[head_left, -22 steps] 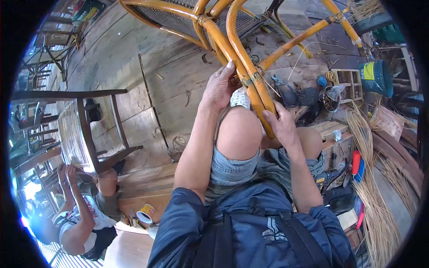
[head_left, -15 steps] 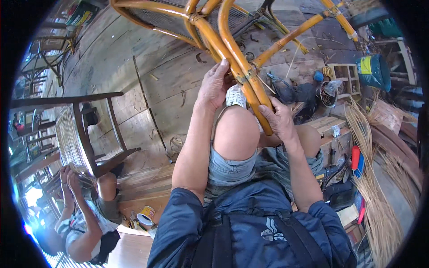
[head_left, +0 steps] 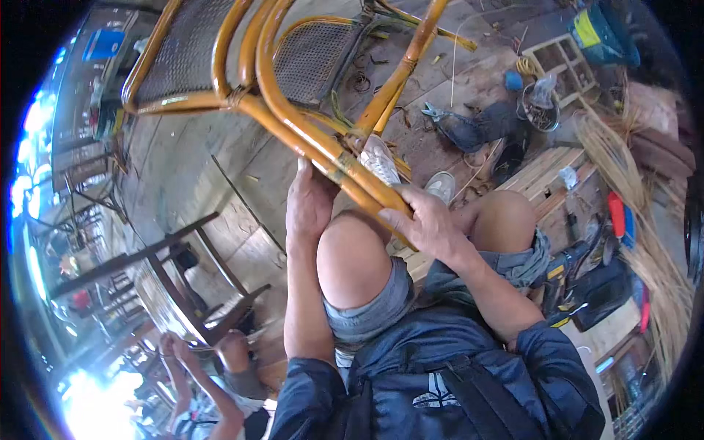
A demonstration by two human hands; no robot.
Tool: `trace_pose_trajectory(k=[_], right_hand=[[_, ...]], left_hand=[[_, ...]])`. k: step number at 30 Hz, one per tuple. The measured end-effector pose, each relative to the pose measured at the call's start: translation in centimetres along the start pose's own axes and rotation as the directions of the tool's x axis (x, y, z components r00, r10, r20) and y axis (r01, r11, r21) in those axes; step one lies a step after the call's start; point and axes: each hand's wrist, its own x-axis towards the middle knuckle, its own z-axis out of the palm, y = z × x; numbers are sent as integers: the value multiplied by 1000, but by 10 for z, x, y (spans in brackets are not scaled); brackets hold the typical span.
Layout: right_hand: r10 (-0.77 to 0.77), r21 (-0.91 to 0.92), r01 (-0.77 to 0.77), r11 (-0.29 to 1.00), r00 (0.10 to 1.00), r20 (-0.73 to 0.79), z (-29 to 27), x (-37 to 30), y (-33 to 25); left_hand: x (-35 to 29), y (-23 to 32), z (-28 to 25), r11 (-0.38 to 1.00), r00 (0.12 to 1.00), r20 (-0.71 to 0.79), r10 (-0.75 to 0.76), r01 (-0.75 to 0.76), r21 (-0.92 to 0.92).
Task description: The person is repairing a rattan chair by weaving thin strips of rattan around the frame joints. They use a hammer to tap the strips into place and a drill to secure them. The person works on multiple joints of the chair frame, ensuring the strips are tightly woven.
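Note:
A glossy orange-brown rattan chair (head_left: 291, 139) lies tilted across the space in front of my knees, its woven mesh panel (head_left: 312, 62) farther off. Two of its poles run side by side toward me, bound with a wrapping (head_left: 339, 170). My left hand (head_left: 312, 205) is closed on these poles from the left, thumb up and fingers partly hidden underneath. Nearer the pole ends, my right hand (head_left: 429, 224) grips from the right with its thumb across the top. The lowest pole end reaches down between my knees.
At the left, a co-worker's hands (head_left: 176, 348) are by a dark wooden chair (head_left: 220, 301). Pliers (head_left: 433, 111), a bowl (head_left: 541, 114), a wooden crate (head_left: 554, 62) and a teal bucket (head_left: 612, 44) lie ahead right. Cane strands (head_left: 623, 172) and a red-handled tool (head_left: 617, 213) are at my right.
The chair has swung left, its poles now slanting more, with more mesh in view. Both hands have moved with it, the right hand now more over the top. The whole view has shifted.

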Motion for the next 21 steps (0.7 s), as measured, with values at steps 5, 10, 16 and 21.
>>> trace_pose_trajectory(k=[5,10,16,21], right_hand=[[38,111,-38,993,999,6,-1,0,-1],[17,178,-37,983,994,110,-9,2,1],[45,291,-132,948,957,288,-23,-1,13],[40,357,-210,910,903,427,-25,4,24]], left_hand=[[-4,-8,-28,997,1000,-20,-4,6,78],[-14,-5,-38,986,986,-144,-84,102,128],[-10,-4,-17,989,982,-161,-102,118,89],[-20,4,-34,950,974,-208,-95,151,275]])
